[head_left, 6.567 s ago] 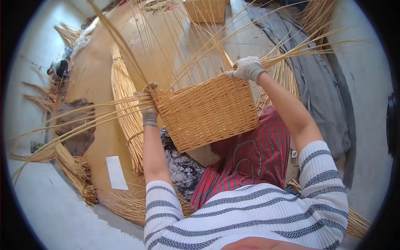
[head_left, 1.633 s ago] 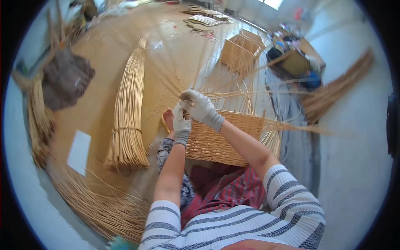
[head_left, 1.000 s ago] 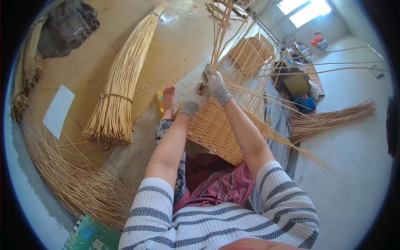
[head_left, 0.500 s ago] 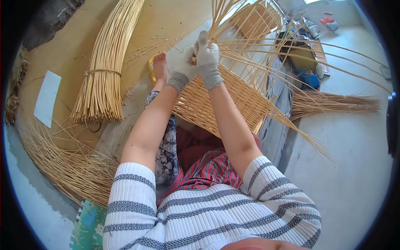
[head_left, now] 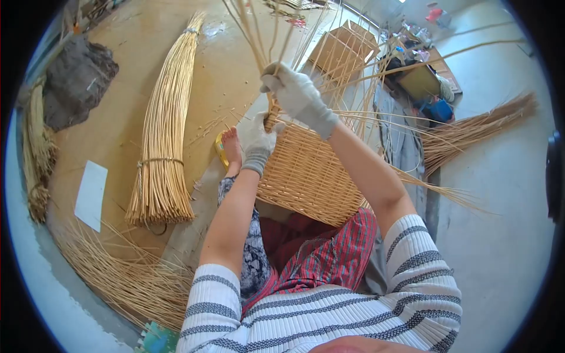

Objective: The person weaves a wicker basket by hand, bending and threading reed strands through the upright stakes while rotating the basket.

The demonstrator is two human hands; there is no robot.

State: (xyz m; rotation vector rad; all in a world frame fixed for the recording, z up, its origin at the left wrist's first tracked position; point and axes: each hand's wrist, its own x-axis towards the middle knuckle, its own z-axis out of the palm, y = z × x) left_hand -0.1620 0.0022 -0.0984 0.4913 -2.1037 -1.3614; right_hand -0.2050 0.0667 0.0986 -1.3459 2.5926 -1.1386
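A partly woven wicker basket [head_left: 312,170] leans against my lap, with long loose strands rising from its upper edge. My left hand [head_left: 258,140], in a white glove with a grey cuff, is closed around the basket's upper left corner. Just above it, my gloved right hand [head_left: 299,94] grips several upright wicker strands [head_left: 256,44] near their base. Other strands [head_left: 406,70] fan out to the right behind that hand. The palm side of my right hand and the exact weave under its fingers are hidden.
A tied bundle of wicker rods [head_left: 165,129] lies on the left, beside a white sheet [head_left: 91,194]. Loose rods [head_left: 123,270] are at lower left. At right lie another bundle [head_left: 477,135] and a blue container [head_left: 438,110]; a cardboard box [head_left: 344,50] stands behind.
My hands have moved apart: the left sits lower on the basket corner, and the right is raised with the strands. The basket has tilted, and the view has shifted.
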